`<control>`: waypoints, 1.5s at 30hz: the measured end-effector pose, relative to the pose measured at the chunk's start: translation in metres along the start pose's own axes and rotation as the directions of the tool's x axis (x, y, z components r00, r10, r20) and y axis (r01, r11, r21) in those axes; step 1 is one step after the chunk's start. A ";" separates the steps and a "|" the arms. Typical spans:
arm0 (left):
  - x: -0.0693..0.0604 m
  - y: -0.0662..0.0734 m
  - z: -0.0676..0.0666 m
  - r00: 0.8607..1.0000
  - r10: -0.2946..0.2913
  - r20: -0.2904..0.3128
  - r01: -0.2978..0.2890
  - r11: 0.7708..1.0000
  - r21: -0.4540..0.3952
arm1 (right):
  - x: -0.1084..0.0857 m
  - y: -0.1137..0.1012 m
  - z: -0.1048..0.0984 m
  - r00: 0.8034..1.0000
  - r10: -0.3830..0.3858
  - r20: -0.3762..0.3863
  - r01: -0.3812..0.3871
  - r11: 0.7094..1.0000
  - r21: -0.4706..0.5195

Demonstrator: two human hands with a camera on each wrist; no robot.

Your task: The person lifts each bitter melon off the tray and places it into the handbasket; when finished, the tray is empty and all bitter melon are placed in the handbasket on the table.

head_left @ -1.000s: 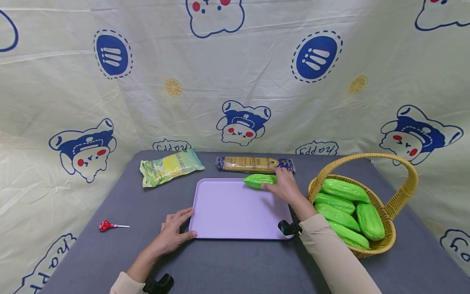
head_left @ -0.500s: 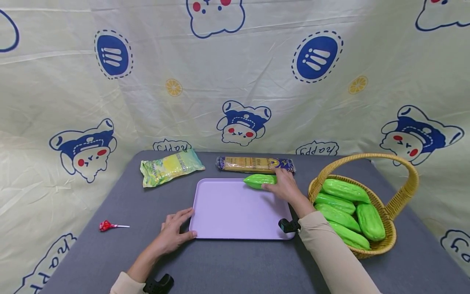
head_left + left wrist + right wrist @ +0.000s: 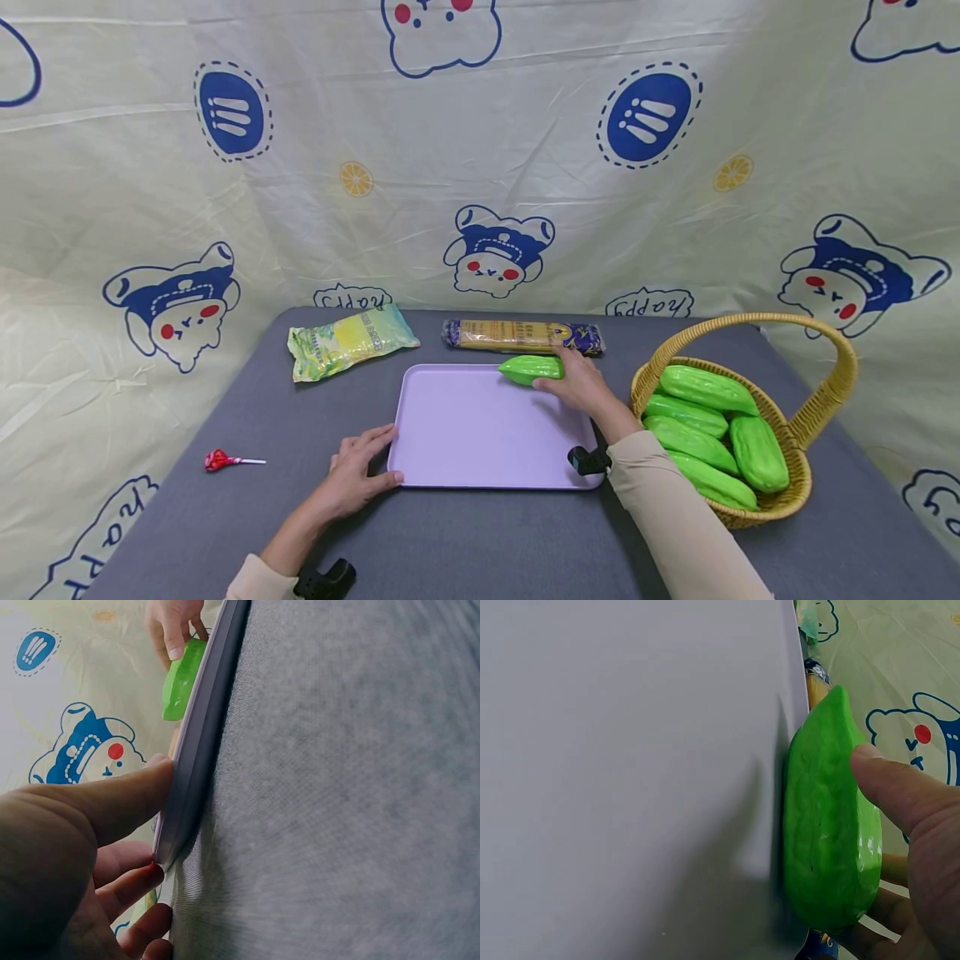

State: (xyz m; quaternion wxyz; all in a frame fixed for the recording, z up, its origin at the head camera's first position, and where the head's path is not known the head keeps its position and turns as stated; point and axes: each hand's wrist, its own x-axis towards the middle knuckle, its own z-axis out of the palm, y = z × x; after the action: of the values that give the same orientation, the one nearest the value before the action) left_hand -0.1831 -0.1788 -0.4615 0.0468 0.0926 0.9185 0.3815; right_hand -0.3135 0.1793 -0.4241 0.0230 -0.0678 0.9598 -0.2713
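A green bitter melon (image 3: 531,369) with a pointed end lies across the far right part of the lilac tray (image 3: 487,433). My right hand (image 3: 583,382) holds it at its right end, the thumb on its near side and fingers behind. In the right wrist view, the bumpy bitter melon (image 3: 829,832) sits along the tray's edge. My left hand (image 3: 356,473) holds the tray's near left corner. The left wrist view shows the thumb (image 3: 127,799) against the rim and curled fingertips by the corner and the tablecloth.
A wicker basket (image 3: 795,492) with a tall handle stands right of the tray, holding several green bitter melons (image 3: 690,446). Behind the tray lie a yellow-green packet (image 3: 352,340) and a long noodle-like package (image 3: 510,335). A red lollipop (image 3: 217,460) lies at left on the grey tablecloth (image 3: 480,542).
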 end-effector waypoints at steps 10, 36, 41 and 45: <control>0.000 -0.001 0.000 1.000 0.010 0.001 -0.010 1.000 0.001 | -0.002 0.000 0.001 1.000 -0.013 -0.027 0.013 1.000 -0.005; 0.000 0.000 0.000 1.000 0.017 -0.010 -0.017 1.000 -0.003 | -0.004 0.001 0.007 0.999 -0.002 -0.033 0.001 1.000 -0.030; 0.000 0.000 0.000 1.000 0.005 0.000 -0.005 1.000 -0.001 | -0.005 0.002 0.011 0.999 -0.019 -0.030 0.017 0.998 -0.054; -0.001 0.000 -0.001 1.000 0.005 0.002 -0.005 1.000 -0.002 | -0.007 0.002 0.012 0.999 -0.028 -0.030 0.026 0.998 -0.049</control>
State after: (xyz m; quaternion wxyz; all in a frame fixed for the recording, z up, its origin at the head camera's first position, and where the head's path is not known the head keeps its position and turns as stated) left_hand -0.1824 -0.1792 -0.4607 0.0469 0.0952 0.9179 0.3824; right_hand -0.3054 0.1756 -0.4353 0.0030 -0.0771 0.9654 -0.2493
